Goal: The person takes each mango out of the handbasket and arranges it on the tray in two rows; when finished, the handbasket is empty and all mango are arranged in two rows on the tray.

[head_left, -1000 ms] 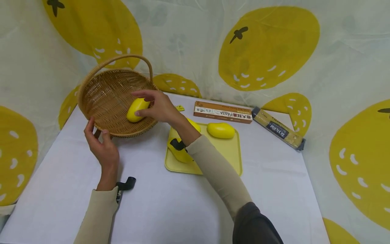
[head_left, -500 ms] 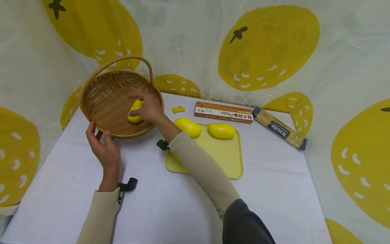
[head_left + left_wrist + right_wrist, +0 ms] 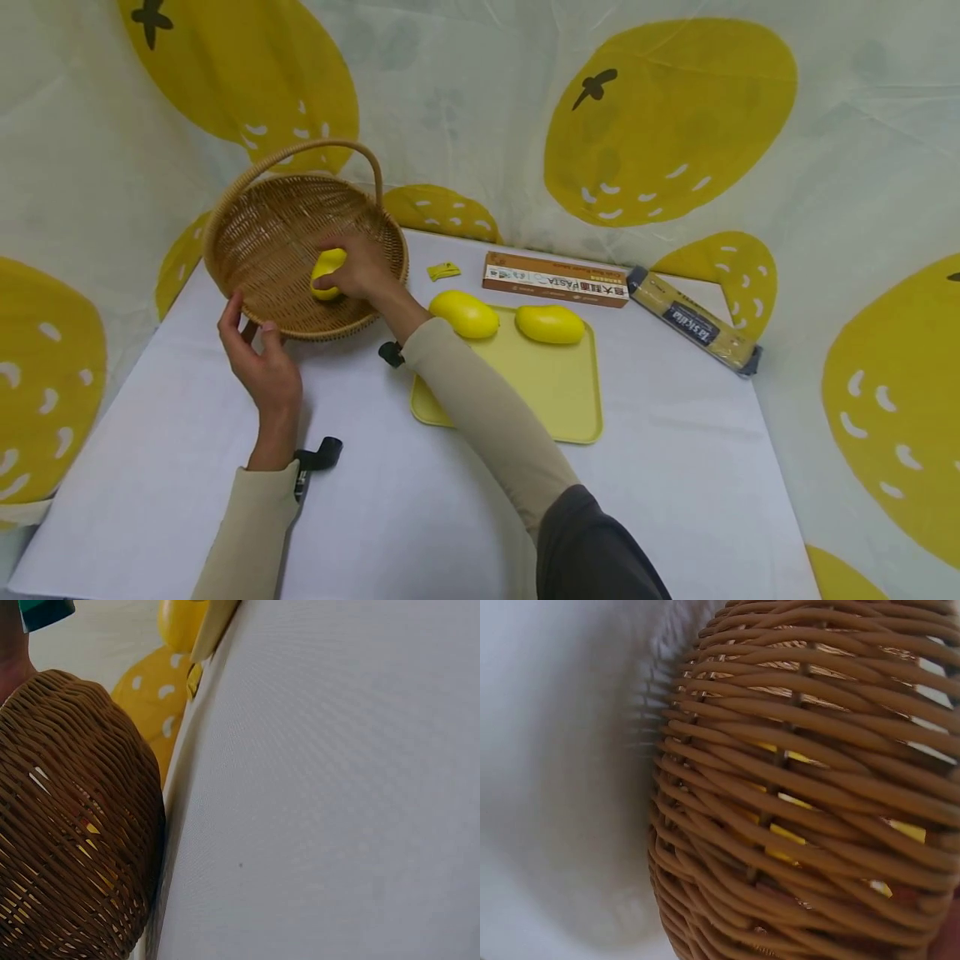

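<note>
A brown wicker basket (image 3: 262, 242) with an arched handle stands tilted at the back left of the table, its hollow facing me. My left hand (image 3: 270, 371) holds its near rim, the fingertips and thumb at the edge. Inside the basket, my right hand (image 3: 360, 267) grips a smooth yellow mango (image 3: 326, 275) between thumb and fingers, low near the right side. Through the weave in the right wrist view, bits of yellow (image 3: 784, 832) show. The left wrist view has the basket's outer wall (image 3: 75, 825), while the left fingers are out of sight there.
Right of the basket, a pale yellow tray (image 3: 555, 400) carries two mangoes (image 3: 550, 323); my right sleeve covers part of it. Behind lie a small yellow packet (image 3: 443, 271), a pasta box (image 3: 555, 279) and a bag of pasta (image 3: 693, 321). A fruit-print curtain (image 3: 480, 100) hangs behind.
My right hand has moved left and deeper into the basket with the mango. The right forearm has uncovered the small packet and a mango on the tray. The left hand keeps its hold.
</note>
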Demonstrator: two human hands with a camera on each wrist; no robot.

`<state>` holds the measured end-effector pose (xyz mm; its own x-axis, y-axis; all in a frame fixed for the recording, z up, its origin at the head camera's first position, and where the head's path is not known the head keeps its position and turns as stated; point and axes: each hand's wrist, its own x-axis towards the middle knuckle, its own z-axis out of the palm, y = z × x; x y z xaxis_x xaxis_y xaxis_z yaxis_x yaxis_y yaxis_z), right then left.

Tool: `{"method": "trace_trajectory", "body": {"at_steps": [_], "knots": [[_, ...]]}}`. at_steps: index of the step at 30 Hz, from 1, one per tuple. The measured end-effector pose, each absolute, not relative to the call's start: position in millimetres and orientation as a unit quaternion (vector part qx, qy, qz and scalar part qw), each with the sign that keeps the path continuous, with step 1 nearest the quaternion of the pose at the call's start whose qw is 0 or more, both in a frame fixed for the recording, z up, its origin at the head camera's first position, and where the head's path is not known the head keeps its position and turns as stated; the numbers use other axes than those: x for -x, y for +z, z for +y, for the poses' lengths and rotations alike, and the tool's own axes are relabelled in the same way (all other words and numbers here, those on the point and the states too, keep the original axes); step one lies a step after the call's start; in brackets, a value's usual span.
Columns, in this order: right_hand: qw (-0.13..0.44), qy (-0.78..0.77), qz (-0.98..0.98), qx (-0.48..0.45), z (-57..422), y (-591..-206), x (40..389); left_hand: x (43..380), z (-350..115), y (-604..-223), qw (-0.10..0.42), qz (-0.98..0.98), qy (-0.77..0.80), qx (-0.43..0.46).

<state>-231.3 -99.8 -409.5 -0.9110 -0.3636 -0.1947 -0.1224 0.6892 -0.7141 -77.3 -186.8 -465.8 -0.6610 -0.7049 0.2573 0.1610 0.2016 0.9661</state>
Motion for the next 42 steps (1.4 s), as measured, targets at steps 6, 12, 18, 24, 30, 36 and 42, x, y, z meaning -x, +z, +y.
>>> {"method": "trace_trajectory", "body": {"at_steps": [6,12,18,24,30,36,42], "knots": [[0.158,-0.348,0.911,0.153,-107.1,-412.8,232.3,76.7,-184.6,-466.1,0.351,-0.691,-0.600,-0.199],[0.162,-0.336,0.916,0.147,-116.5,-414.9,234.0,78.1,-185.2,-465.4,0.355,-0.689,-0.602,-0.191],[0.157,-0.310,0.928,0.132,-119.9,-419.0,237.1,80.0,-184.7,-464.3,0.357,-0.685,-0.607,-0.188],[0.176,-0.314,0.922,0.144,-118.9,-419.7,238.9,80.0,-184.4,-463.7,0.360,-0.684,-0.605,-0.190],[0.199,-0.296,0.918,0.172,-120.9,-419.6,238.2,80.2,-185.4,-463.7,0.355,-0.687,-0.604,-0.192],[0.220,-0.269,0.914,0.210,-122.4,-421.4,236.1,79.2,-186.0,-465.1,0.353,-0.690,-0.600,-0.198],[0.240,-0.281,0.897,0.244,-121.5,-421.3,233.4,76.9,-187.7,-466.0,0.356,-0.689,-0.600,-0.196]]}}
